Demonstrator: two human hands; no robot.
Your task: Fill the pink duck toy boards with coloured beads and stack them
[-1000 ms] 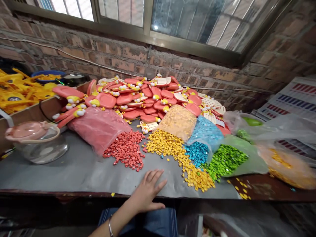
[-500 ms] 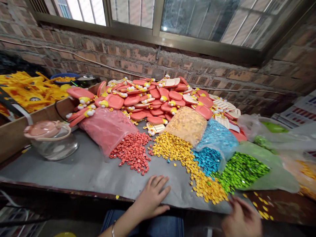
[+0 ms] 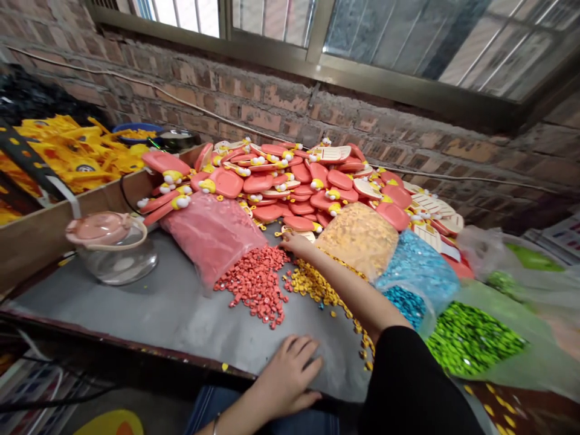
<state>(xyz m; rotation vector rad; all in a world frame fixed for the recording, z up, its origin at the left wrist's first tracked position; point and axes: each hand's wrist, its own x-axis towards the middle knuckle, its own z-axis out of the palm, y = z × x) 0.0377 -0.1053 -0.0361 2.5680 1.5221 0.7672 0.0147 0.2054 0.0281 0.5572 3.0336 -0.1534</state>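
My left hand (image 3: 289, 373) lies flat and open on the grey table sheet (image 3: 149, 302) near the front edge, holding nothing. My right hand (image 3: 296, 243) reaches far forward over the yellow beads (image 3: 312, 284), its fingers closing on a cream and yellow toy piece (image 3: 304, 233) at the foot of the heap of pink plastic toy parts (image 3: 294, 181). Whether it grips the piece is unclear. Red beads (image 3: 256, 281) spill from a pink bag (image 3: 211, 232) just left of that arm.
Bags of yellow (image 3: 360, 235), blue (image 3: 414, 266) and green beads (image 3: 471, 341) lie to the right. A glass jar with a pink lid (image 3: 109, 244) stands at the left, beside a cardboard wall (image 3: 40, 232) and yellow plastic parts (image 3: 67, 154). A brick wall and window are behind.
My right hand came up from the table's front edge and stretched forward to the base of the pink heap. The left hand stayed flat. The view shifted left.
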